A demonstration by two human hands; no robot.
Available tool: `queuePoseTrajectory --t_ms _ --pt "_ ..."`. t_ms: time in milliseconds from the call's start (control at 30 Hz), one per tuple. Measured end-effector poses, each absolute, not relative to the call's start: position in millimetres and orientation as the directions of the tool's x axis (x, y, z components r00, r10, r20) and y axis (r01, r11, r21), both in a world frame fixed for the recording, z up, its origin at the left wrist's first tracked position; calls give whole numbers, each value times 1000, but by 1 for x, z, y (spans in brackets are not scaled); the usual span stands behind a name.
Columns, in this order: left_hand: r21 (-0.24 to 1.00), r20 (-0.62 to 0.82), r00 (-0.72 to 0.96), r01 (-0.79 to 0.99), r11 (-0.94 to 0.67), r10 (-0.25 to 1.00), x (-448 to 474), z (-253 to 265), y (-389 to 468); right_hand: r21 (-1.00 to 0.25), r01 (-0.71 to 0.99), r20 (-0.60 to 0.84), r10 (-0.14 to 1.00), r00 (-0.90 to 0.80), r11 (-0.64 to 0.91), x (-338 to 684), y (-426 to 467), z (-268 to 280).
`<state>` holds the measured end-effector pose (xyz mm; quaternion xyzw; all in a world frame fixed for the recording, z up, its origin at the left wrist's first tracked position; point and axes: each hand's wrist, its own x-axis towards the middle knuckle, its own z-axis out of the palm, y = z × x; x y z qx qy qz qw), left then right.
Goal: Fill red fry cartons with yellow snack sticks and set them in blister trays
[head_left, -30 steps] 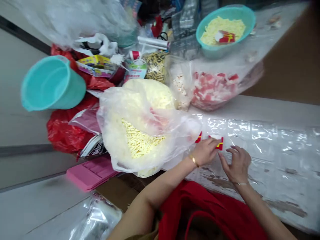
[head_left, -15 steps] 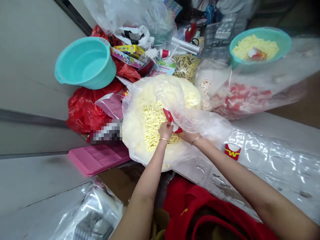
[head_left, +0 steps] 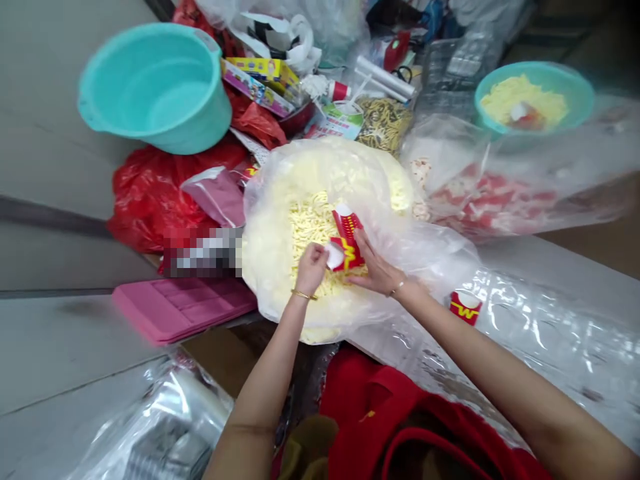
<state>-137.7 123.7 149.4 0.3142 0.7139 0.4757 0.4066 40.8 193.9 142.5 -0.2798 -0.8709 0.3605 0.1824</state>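
Note:
Red fries cartons (head_left: 351,230) with white insides and yellow marks lie between my hands, over the pale yellow fry-like sticks (head_left: 306,223). They overlap, so I cannot tell how many there are. My left hand (head_left: 311,267) is closed, pinching the white edge of the lower carton. Reaching in from the other side, my right hand (head_left: 377,267) spans the carton with its fingers along the right edge and its thumb near the bottom. The sticks sit inside a large open clear plastic bag (head_left: 273,293).
A turquoise basin (head_left: 155,100) stands at left; another basin (head_left: 483,120) with yellow sticks is back right. Beside it lies a bag of red-and-white pieces (head_left: 505,200). A small fries carton (head_left: 465,307) rests on clear plastic trays (head_left: 530,320). A pink tray (head_left: 185,307) lies left.
My left hand has moved left and slightly down, and my right hand has spread its fingers beside the carton. More of the red carton and its white inside shows. The camera view has shifted.

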Motion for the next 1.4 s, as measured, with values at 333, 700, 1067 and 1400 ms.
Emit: queuePoseTrajectory --t_ms 333,700,1067,1400 --pt "369 -250 -197 886 281 948 -164 165 91 -712 534 -17 750 -661 455 73 125 140" --pt "729 -300 -400 490 479 866 -157 129 100 -728 528 -42 741 -670 437 76 130 131" --pt "907 -409 -171 -189 377 896 -147 181 91 -753 466 35 736 -676 464 23 133 140" --pt "838 -112 -13 536 101 994 -130 192 93 -736 457 87 740 -667 499 29 136 146"
